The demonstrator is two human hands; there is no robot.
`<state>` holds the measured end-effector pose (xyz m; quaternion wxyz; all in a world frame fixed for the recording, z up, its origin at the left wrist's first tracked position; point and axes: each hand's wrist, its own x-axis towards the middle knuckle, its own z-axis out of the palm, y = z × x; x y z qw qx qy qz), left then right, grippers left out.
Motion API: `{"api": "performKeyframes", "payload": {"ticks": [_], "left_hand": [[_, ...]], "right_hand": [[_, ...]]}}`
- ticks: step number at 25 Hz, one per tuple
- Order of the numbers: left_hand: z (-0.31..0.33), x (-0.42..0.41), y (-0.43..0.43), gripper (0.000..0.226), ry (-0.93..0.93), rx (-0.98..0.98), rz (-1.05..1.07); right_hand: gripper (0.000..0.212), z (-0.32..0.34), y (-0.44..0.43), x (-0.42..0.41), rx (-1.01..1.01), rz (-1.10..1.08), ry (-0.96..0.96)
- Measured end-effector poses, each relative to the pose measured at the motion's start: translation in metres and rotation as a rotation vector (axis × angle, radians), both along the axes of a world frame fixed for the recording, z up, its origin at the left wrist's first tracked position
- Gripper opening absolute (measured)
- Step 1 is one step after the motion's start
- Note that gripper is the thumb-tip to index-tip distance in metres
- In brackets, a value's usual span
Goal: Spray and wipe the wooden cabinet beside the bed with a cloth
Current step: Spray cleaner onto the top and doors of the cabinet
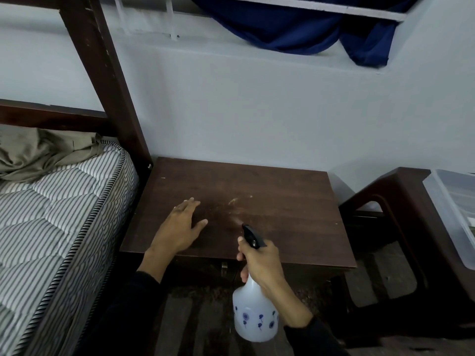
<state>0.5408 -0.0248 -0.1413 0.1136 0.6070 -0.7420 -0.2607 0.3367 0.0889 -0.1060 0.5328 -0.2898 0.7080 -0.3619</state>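
The dark wooden cabinet [270,201] stands against the wall, between the bed and a stool. My right hand [259,263] grips the neck of a white spray bottle [254,314] with blue flower prints and a black nozzle, which points at the cabinet top. A faint mist hangs in front of the nozzle, and a darker wet patch [221,214] with pale smears lies near the middle of the top. My left hand [180,227] rests flat and open on the front left of the top, fingers spread. No cloth is in view.
A striped mattress [51,227] with a crumpled beige sheet lies at the left inside a dark wooden bed frame [102,73]. A brown plastic stool [385,227] and a clear plastic bin [452,214] stand at the right. A blue curtain [308,29] hangs above.
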Motion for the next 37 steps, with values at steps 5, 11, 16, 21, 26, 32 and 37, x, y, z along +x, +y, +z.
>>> {"api": "performKeyframes", "payload": {"ticks": [5, 11, 16, 21, 26, 32, 37], "left_hand": [[0.006, -0.021, -0.004, 0.067, -0.047, 0.0, -0.031], [0.009, -0.094, 0.007, 0.068, -0.06, -0.078, -0.281], [0.011, -0.165, 0.011, 0.071, -0.124, -0.112, -0.422], [0.01, -0.223, 0.016, 0.074, -0.174, -0.12, -0.464], [0.01, -0.259, 0.031, 0.074, -0.176, -0.139, -0.462], [-0.008, -0.225, 0.059, 0.071, -0.138, -0.171, -0.407], [-0.011, -0.164, 0.056, 0.072, -0.141, -0.194, -0.285]], "right_hand": [[0.033, 0.002, -0.013, -0.015, -0.006, -0.101, 0.08], [0.03, 0.0, 0.009, -0.075, -0.019, -0.276, 0.165], [0.027, 0.002, 0.026, -0.122, -0.048, -0.408, 0.294], [0.024, 0.011, 0.021, -0.167, -0.089, -0.424, 0.303], [0.023, 0.01, 0.033, -0.2, -0.034, -0.41, 0.25], [0.029, -0.021, 0.092, -0.187, 0.067, -0.386, 0.239], [0.03, -0.026, 0.095, -0.155, 0.021, -0.312, 0.159]]}}
